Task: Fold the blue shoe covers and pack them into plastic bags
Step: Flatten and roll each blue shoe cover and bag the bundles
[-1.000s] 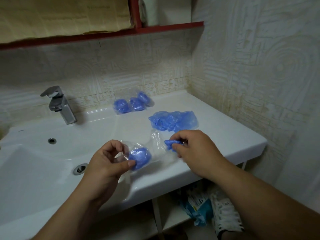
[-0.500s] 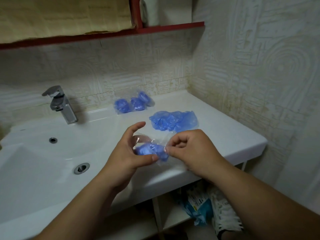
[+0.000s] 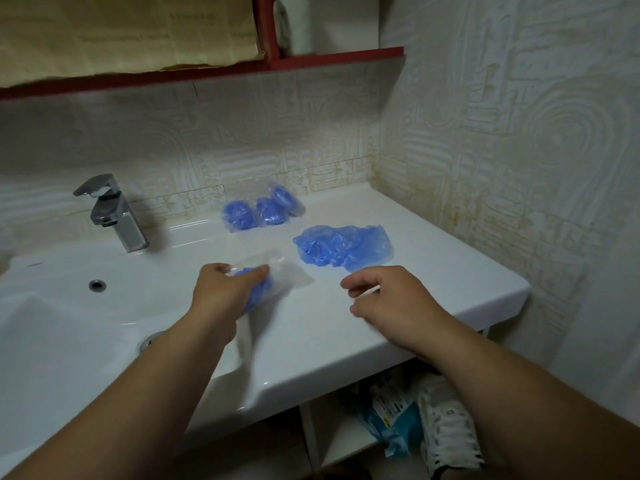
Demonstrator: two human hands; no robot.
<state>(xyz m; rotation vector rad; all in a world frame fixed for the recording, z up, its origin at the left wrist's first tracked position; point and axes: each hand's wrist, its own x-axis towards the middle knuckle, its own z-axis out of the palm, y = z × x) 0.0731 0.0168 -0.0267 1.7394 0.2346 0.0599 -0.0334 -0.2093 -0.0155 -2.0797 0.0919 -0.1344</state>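
Nearest, below the counter's front edge, a white mesh trainer [image 3: 446, 427] lies beside a crumpled blue-and-white packet [image 3: 388, 420]. Above them runs the white glazed washbasin counter [image 3: 450, 292], with its basin to the left. Over the counter's middle the left hand [image 3: 221, 296] grips a clear plastic bag [image 3: 291, 273]. Its thumb and fingers wrap a bunched blue shoe cover [image 3: 261, 291] inside the bag, and the bag's free end juts right of the knuckles. The right hand [image 3: 391, 303] hovers to the right, apart from the bag, its fingers loosely curled round nothing. Just beyond it a loose heap of blue shoe covers [image 3: 343, 249] lies on the counter. Farther back, against the tiles, rests a filled clear bag of three blue bundles [image 3: 263, 211]. A chrome tap [image 3: 114, 216] stands far left, and a red shelf [image 3: 329, 58] hangs above.
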